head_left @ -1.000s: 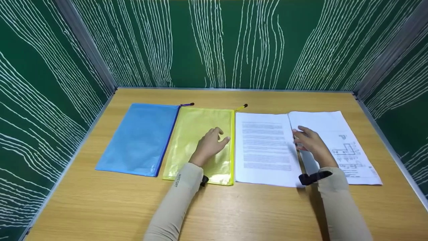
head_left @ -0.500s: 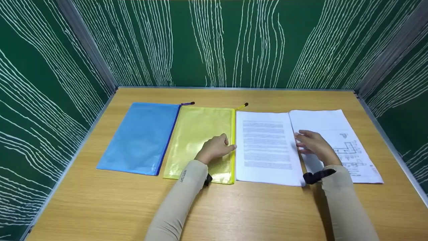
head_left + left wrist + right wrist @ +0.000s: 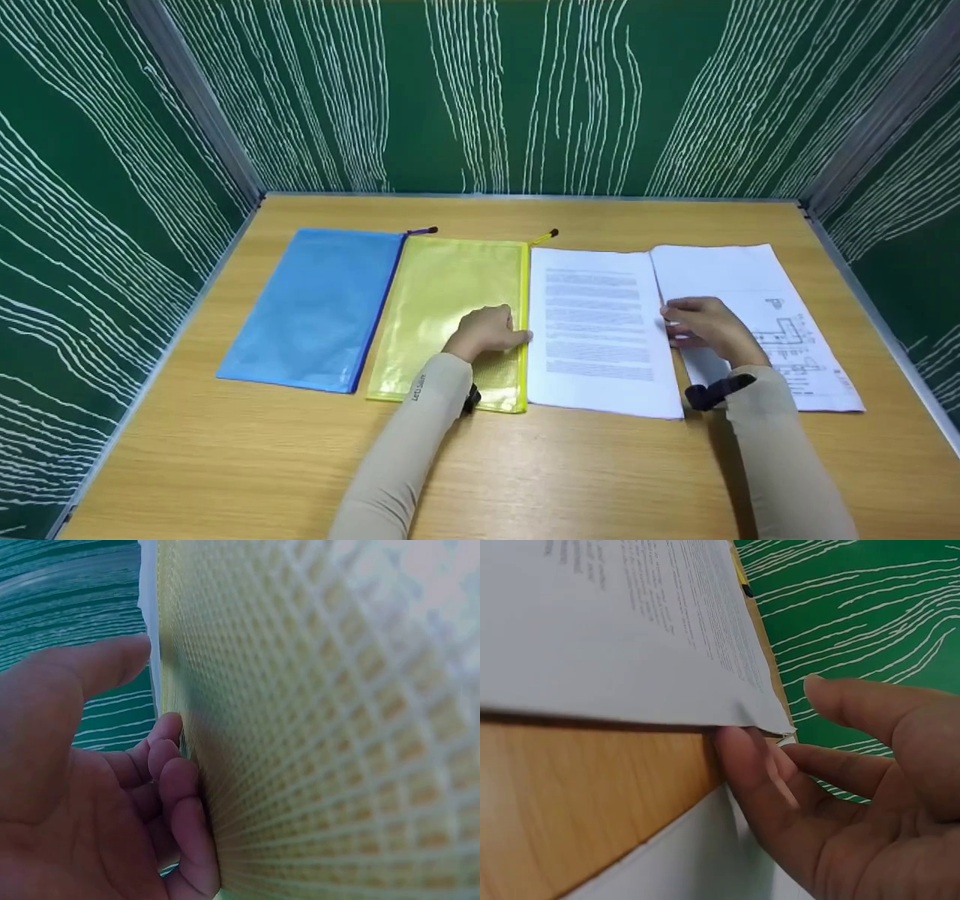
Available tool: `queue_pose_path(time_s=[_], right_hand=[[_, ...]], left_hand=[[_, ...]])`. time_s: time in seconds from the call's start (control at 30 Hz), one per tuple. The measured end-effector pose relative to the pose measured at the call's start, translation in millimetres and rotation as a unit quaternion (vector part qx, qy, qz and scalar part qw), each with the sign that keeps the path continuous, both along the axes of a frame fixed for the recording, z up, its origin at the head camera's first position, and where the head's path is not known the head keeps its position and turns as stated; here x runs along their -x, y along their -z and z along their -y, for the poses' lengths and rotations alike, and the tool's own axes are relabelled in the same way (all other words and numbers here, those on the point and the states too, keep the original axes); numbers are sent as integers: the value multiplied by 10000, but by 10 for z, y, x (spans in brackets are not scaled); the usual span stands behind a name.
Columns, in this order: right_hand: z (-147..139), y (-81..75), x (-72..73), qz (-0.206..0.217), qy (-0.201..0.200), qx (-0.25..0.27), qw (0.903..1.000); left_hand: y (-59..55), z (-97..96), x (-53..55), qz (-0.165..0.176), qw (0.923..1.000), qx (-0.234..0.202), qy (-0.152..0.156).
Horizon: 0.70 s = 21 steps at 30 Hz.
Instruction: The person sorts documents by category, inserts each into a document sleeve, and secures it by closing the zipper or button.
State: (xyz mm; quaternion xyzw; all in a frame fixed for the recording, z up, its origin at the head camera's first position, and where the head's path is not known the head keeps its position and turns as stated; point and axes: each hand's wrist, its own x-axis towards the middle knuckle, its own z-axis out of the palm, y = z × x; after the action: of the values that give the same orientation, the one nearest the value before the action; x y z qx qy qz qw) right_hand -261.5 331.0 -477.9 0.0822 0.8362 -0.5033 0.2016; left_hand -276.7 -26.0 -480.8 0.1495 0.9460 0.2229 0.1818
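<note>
My left hand [image 3: 482, 331] rests on the yellow mesh zip pouch [image 3: 457, 274]. Its fingers are loosely curled against the mesh in the left wrist view, and the thumb reaches to the left edge of a stack of printed sheets [image 3: 600, 322]. At that stack's right edge is my right hand [image 3: 709, 324]. Its fingertips [image 3: 739, 746] touch the edge of the paper, while the thumb stands apart from it in the right wrist view. Beneath the right hand lies a second paper stack [image 3: 712, 266] with a line drawing, partly covered by that hand.
A blue zip pouch [image 3: 315, 307] with a dark zip edge lies left of the yellow one. All lie on a wooden table [image 3: 525, 472]. Green panels [image 3: 517, 97] with white wavy lines stand at the back and both sides.
My left hand has moved right and slightly nearer, from above the yellow pouch to the text stack's left edge. The right hand has come a little nearer along the stack's right edge.
</note>
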Motion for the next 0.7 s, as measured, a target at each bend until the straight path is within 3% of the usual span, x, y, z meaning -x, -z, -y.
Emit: queue_pose_path(time_s=[0.37, 0.7], right_hand=[[-6, 54, 13, 61, -11, -136, 9999], [-10, 51, -4, -9, 101, -212, 9997]], left_hand=[[2, -3, -28, -22, 10000, 62, -18], [1, -17, -10, -154, 9991, 382, 133]])
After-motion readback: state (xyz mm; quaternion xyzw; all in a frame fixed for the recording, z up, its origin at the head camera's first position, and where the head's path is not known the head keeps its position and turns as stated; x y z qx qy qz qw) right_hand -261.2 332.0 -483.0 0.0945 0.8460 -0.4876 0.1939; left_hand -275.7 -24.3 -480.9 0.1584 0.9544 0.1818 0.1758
